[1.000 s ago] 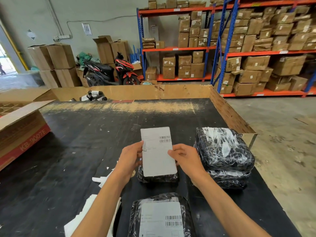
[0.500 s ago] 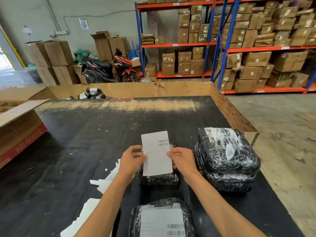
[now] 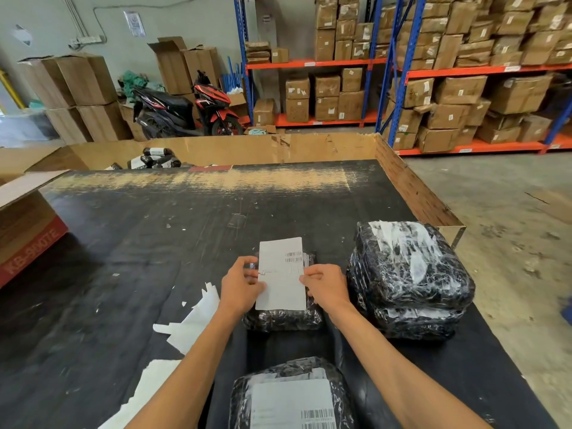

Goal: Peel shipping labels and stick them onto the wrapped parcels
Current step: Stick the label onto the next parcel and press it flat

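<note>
Since 1.0 s ago the shipping label (image 3: 281,274) has come down from chest height toward the small wrapped parcel (image 3: 283,317) beneath it; both hands dropped with it, grip unchanged.

Hand state:
- Left hand (image 3: 240,287): pinches the label's left edge, thumb on top, approx. mid-height.
- Right hand (image 3: 326,287): pinches the right edge at the same height.

Label position: held flat-ish over the parcel, barcode end pointing away from the person, near end just above the parcel's top face. Cannot tell whether any part touches the wrap yet.

Handling notes (judgement):
- Label: thin, light, floppy; adhesive side presumably down. Hold by the two side edges only, as now. It will likely curl or stick to itself if slack, so keep it taut.
- Parcel: soft black plastic wrap, wrinkled, probably slippery and yielding. Surface is not flat; expect creases and air pockets. Lay one end first, then smooth toward the other.
- The parcel is light enough to shift under pressure; steady it w/ one hand if needed.

Other items: stack of wrapped parcels (image 3: 408,280) to the right; an already-labelled parcel (image 3: 292,397) nearest the person; peeled backing sheets (image 3: 192,323) on the black table (image 3: 154,243) at left.
</note>
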